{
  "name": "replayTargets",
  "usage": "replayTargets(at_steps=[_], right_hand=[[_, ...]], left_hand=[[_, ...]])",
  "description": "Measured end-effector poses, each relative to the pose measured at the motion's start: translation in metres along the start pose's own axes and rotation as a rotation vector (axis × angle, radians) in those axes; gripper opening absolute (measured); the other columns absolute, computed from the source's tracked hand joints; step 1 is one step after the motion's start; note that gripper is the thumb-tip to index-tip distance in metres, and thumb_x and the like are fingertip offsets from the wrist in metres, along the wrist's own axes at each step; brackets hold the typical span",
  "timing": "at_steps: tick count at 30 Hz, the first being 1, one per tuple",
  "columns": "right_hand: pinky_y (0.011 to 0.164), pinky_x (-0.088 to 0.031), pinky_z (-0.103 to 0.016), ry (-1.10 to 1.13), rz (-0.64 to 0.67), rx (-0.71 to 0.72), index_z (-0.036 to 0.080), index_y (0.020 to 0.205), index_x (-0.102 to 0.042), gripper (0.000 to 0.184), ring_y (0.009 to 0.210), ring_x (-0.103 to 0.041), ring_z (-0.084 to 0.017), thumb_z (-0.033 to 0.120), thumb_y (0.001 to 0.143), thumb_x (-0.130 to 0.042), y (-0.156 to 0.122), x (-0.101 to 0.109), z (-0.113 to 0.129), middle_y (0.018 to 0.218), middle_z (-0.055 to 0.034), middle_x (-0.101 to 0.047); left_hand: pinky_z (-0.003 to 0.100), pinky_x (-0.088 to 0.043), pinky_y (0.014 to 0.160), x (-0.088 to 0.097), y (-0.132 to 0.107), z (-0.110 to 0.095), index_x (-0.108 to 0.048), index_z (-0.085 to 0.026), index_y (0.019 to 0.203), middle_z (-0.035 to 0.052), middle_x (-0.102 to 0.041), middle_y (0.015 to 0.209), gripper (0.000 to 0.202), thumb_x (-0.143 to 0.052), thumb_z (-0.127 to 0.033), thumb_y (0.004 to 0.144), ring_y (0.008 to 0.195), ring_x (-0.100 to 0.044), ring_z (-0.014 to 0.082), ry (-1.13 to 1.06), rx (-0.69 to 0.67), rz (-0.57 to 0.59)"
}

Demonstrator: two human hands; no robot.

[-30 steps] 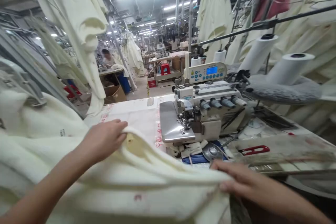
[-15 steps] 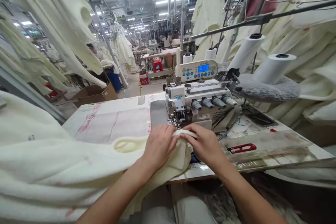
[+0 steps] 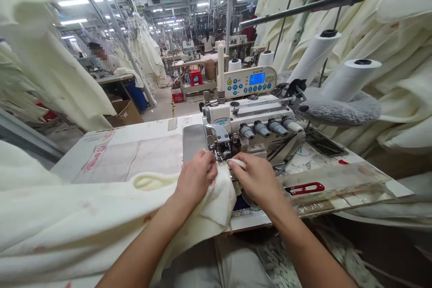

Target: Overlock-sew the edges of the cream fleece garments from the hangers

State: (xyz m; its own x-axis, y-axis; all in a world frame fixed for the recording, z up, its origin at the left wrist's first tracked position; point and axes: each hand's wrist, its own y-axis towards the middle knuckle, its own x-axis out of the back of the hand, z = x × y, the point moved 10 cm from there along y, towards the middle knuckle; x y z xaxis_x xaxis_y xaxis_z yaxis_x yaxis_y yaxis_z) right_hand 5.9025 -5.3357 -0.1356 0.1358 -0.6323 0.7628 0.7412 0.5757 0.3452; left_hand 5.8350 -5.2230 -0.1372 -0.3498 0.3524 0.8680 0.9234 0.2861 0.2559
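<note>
A cream fleece garment (image 3: 111, 207) spreads from the left across the table front, up to a white overlock sewing machine (image 3: 249, 121). My left hand (image 3: 195, 175) is closed on the garment, its curled fingers just left of the presser foot (image 3: 221, 150). On the other side, my right hand (image 3: 254, 173) pinches a rolled white fabric edge between thumb and fingers, close in front of the needle area. Between the hands, a fold of the garment hangs over the table edge. My fingers hide part of the gripped cloth.
Red thread snips (image 3: 307, 187) lie on the table right of my right hand. White thread cones (image 3: 313, 58) and a grey fuzzy ring (image 3: 340, 110) stand behind. Cream garments (image 3: 401, 63) hang on both sides. A person (image 3: 103, 58) sits at the far left.
My hands have moved apart, and the fabric edge between them now lies up at the presser foot. The view has shifted slightly, and the left hanging garments sit further left.
</note>
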Motion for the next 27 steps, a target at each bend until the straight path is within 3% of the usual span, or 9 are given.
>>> replayTargets(at_steps=[7, 11, 15, 17, 21, 24, 27], right_hand=[[0.065, -0.036, -0.026, 0.036, -0.133, 0.082, 0.018, 0.076, -0.059, 0.014, 0.073, -0.06, -0.018, 0.023, 0.087, -0.05, -0.006, -0.001, 0.002, 0.076, -0.0016, -0.064], [0.065, -0.039, -0.027, 0.089, -0.219, 0.084, 0.019, 0.085, -0.058, 0.012, 0.074, -0.061, -0.019, 0.025, 0.089, -0.047, -0.01, 0.0, -0.001, 0.08, -0.0036, -0.064], [0.068, -0.044, -0.027, 0.438, -0.395, -0.066, 0.02, 0.101, -0.048, 0.022, 0.079, -0.06, -0.019, 0.036, 0.087, -0.052, -0.039, 0.001, -0.031, 0.089, -0.006, -0.062], [0.071, -0.044, -0.027, 0.609, -0.307, -0.14, 0.019, 0.097, -0.049, 0.029, 0.083, -0.058, -0.019, 0.044, 0.084, -0.056, -0.05, -0.02, -0.043, 0.09, -0.0058, -0.061], [0.058, -0.039, -0.025, 0.797, 0.189, -0.151, 0.015, 0.071, -0.057, 0.045, 0.065, -0.052, -0.017, 0.057, 0.083, -0.047, -0.058, -0.077, -0.024, 0.067, -0.002, -0.057], [0.049, -0.034, -0.022, 0.843, 0.167, -0.186, 0.013, 0.063, -0.057, 0.049, 0.055, -0.046, -0.013, 0.056, 0.084, -0.046, -0.055, -0.071, -0.019, 0.058, -0.0002, -0.052], [0.059, -0.039, -0.023, 0.821, 0.024, -0.189, 0.013, 0.085, -0.065, 0.036, 0.068, -0.051, -0.015, 0.045, 0.087, -0.049, -0.054, -0.048, -0.019, 0.075, -0.0021, -0.06]], left_hand=[[0.024, -0.03, 0.056, -0.002, 0.0, 0.0, -0.042, -0.02, 0.074, -0.0016, -0.046, 0.078, 0.015, -0.043, -0.005, 0.072, 0.059, -0.043, 0.0109, 0.048, 0.031, 0.017], [0.025, -0.03, 0.055, -0.001, 0.001, -0.001, -0.043, -0.02, 0.076, -0.0005, -0.047, 0.081, 0.008, -0.042, -0.013, 0.08, 0.06, -0.045, 0.012, 0.147, 0.069, 0.005], [0.026, -0.03, 0.055, -0.003, 0.003, -0.001, -0.047, -0.02, 0.082, 0.0008, -0.05, 0.085, 0.009, -0.039, -0.02, 0.086, 0.062, -0.049, 0.0136, 0.263, 0.101, 0.002], [0.027, -0.03, 0.055, -0.003, 0.003, -0.002, -0.048, -0.02, 0.084, 0.001, -0.051, 0.087, 0.01, -0.038, -0.021, 0.087, 0.062, -0.05, 0.0139, 0.294, 0.103, 0.006], [0.028, -0.033, 0.057, 0.001, 0.0, -0.003, -0.049, -0.02, 0.087, 0.0025, -0.054, 0.09, 0.013, -0.037, -0.022, 0.088, 0.065, -0.052, 0.0157, 0.332, 0.101, -0.005], [0.03, -0.038, 0.066, 0.007, -0.002, -0.008, -0.051, -0.019, 0.087, 0.0038, -0.056, 0.089, 0.012, -0.039, -0.022, 0.087, 0.077, -0.054, 0.0186, 0.284, 0.035, -0.025], [0.032, -0.039, 0.075, 0.011, -0.004, -0.01, -0.052, -0.019, 0.084, 0.0043, -0.058, 0.089, 0.009, -0.043, -0.02, 0.084, 0.085, -0.054, 0.0199, 0.175, -0.001, -0.026]])
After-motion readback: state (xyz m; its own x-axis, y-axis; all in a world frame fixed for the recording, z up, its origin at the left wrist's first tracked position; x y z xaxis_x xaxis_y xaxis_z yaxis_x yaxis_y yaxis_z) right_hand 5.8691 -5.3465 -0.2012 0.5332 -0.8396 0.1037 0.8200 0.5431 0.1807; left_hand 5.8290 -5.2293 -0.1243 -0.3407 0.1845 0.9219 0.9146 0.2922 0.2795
